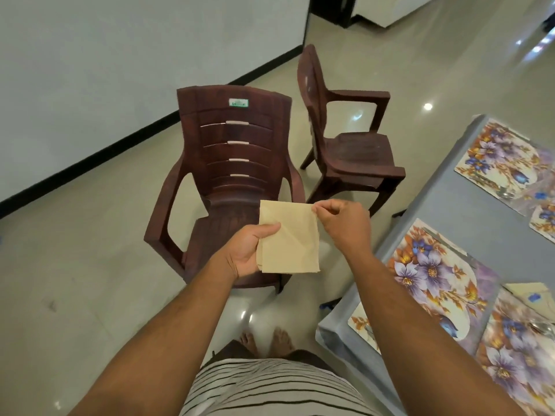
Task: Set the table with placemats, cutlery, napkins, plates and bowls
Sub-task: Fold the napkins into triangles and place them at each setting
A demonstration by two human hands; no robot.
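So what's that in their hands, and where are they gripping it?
A folded beige napkin. The left hand holds its lower left edge, thumb on top; the right hand pinches its top right corner.

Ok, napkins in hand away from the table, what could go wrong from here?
The right hand pinches only the top corner of the beige napkins; peeling may drag two at once or crease one. The left hand holds the stack over the brown chair, so a slipped napkin could land on the seat or floor, not on a floral placemat.
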